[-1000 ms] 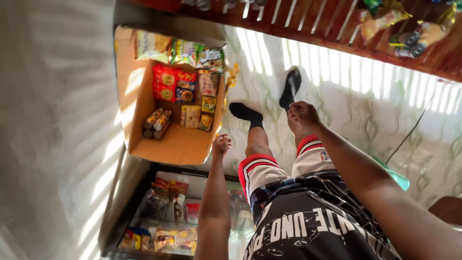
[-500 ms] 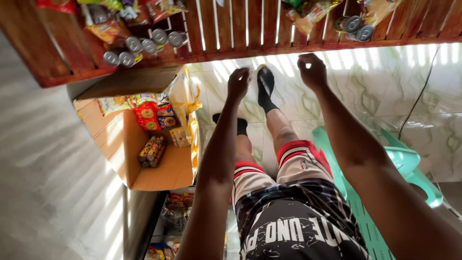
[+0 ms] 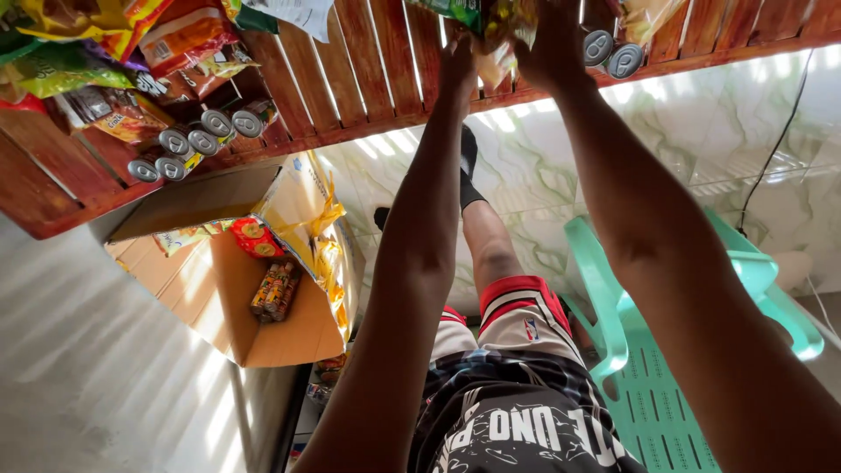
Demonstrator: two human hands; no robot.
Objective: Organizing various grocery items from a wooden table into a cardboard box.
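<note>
Both my arms reach up to a slatted wooden shelf [image 3: 368,79]. My left hand [image 3: 455,74] and my right hand [image 3: 556,48] meet at a yellow-green snack packet [image 3: 492,31] on the shelf's edge, fingers closed on it from either side. The packet is partly hidden by my hands. Metal cans [image 3: 613,54] lie just right of my right hand. My legs, in red-trimmed shorts, stretch out below the arms.
More cans [image 3: 188,144] and bright snack bags [image 3: 96,52] fill the shelf's left part. An open cardboard box [image 3: 280,342] with biscuit rolls and packets stands at the left. A green plastic chair [image 3: 674,385] is at the right, and a black cable [image 3: 780,131] runs over the marbled tiles.
Both hands have risen from near my legs up to the shelf and closed on the snack packet. The view has tilted, bringing the shelf closer and the box lower left.
</note>
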